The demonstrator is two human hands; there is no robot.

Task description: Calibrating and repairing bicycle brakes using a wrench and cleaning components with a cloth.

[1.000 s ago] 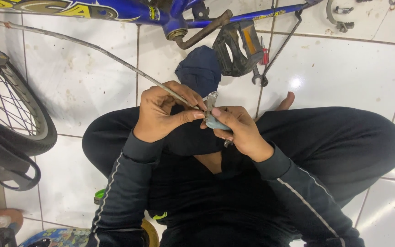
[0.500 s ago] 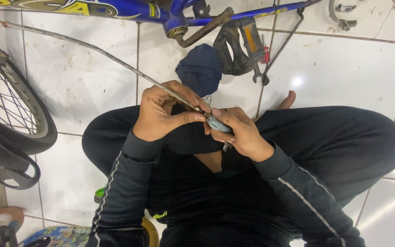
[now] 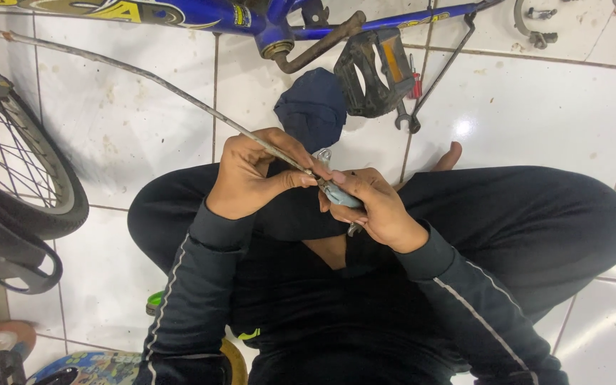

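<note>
I see my left hand (image 3: 251, 175) pinching the near end of a long grey cable housing (image 3: 144, 75), thumb and fingers pressed together on it just where it meets my right hand (image 3: 372, 207). The housing runs away from the left hand, up and to the left across the white tiled floor (image 3: 557, 100), well past the blue bicycle frame (image 3: 237, 16) that lies beyond both hands. My right hand is clamped around the pale blue grips of a small plier-like tool (image 3: 336, 194); its metal nose pokes out above the fingers, right at the housing's end. Whether the nose bites the housing or only touches it, I cannot tell, because my fingers cover the contact.

As I judge it, the work is in its middle: the housing end is brought to the tool and held steady, but nothing shows a cut or crimped end yet, and no loose piece lies near the hands. What remains looks like the actual squeeze on that end.

Just beyond the hands sits a dark blue cloth (image 3: 313, 107), and to its right a black pedal on its crank (image 3: 372, 71) with a small spanner (image 3: 402, 117) beside it. A spoked wheel (image 3: 16, 171) stands well to the left of my left hand.
</note>
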